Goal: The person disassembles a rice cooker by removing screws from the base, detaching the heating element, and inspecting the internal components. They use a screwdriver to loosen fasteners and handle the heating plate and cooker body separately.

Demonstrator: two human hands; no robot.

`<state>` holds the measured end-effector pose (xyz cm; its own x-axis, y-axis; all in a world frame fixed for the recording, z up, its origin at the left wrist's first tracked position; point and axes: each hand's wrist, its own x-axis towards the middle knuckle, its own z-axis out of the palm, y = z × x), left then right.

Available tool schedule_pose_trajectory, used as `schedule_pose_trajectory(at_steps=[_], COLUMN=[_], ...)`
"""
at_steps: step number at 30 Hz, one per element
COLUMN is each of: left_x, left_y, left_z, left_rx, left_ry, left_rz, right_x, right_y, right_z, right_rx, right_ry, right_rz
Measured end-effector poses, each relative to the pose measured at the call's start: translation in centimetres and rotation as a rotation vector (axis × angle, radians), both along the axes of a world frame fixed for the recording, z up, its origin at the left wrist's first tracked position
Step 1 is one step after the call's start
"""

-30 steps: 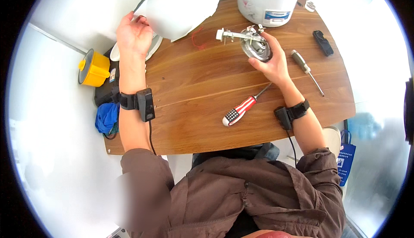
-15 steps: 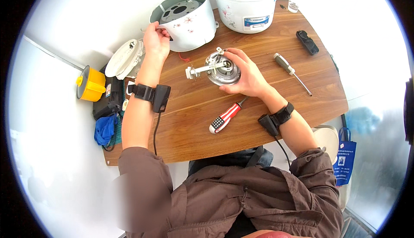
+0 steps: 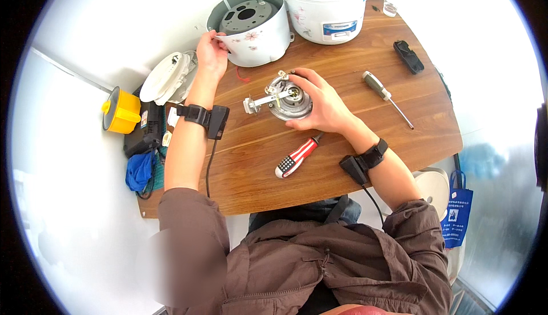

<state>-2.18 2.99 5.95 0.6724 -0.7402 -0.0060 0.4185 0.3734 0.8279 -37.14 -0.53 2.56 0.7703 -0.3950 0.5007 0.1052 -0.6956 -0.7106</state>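
Observation:
My left hand [image 3: 212, 58] grips the rim of a white rice cooker shell [image 3: 260, 49] printed with pink flowers. The shell stands at the back of the table, and a grey plate [image 3: 246, 13] with round cut-outs shows inside it. Round the right edge of a metal heating plate [image 3: 281, 108], my right hand [image 3: 324, 103] is closed with thumb and fingers. A flat metal lever [image 3: 268, 99] crosses that plate and ends in a white block at the left. Below lies a screwdriver with a striped handle [image 3: 297, 158]; a grey-handled screwdriver [image 3: 381, 89] lies further right.
A complete white rice cooker [image 3: 325, 15] stands beside the shell. White plastic parts [image 3: 165, 78], a yellow container [image 3: 123, 111], a black case [image 3: 142, 129] and a blue cloth [image 3: 138, 172] crowd the left edge. A black pouch [image 3: 408, 57] lies at the right.
The shell has shifted slightly right and turned, with my left hand still on its rim. My right hand has moved a little left with the heating plate.

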Motion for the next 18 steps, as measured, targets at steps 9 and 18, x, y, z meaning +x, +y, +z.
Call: schedule_pose_trajectory(at_steps=[9,18], left_x=[0.4,-1.2], left_y=[1.6,4.6], left_z=[1.1,-0.1], left_rx=[0.323,0.178], left_ry=[-0.431,-0.343], left_rz=[-0.081,-0.067], right_x=[0.1,0.8], right_y=[0.1,0.4], right_z=[-0.3,-0.4], right_rx=[-0.015,-0.06], right_ry=[0.066,0.067], right_rz=[-0.016,-0.047])
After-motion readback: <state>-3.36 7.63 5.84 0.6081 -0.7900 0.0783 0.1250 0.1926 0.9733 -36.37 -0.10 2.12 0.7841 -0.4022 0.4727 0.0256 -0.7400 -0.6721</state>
